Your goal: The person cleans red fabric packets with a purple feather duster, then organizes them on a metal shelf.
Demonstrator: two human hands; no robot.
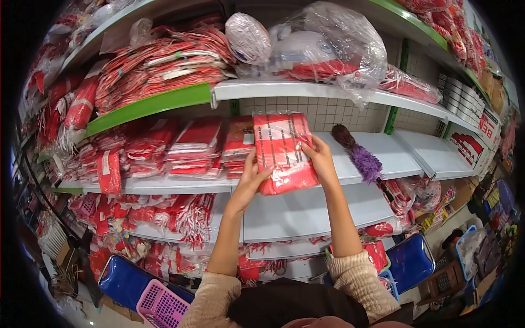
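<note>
Both my hands hold a flat red package in clear printed plastic upright before the middle shelf. My left hand grips its lower left edge, with the thumb across the front. On the right edge, my right hand has its thumb on the front and its fingers behind, partly hidden. Just left of the package stands a stack of similar red packets. Beside that is another stack of red and white packets. To the right, a purple duster lies on the shelf.
A green-edged upper shelf carries piled red packets and a large plastic-wrapped bundle. Below, blue chairs and a pink basket stand near my body. A white printed carton sits at the right end.
</note>
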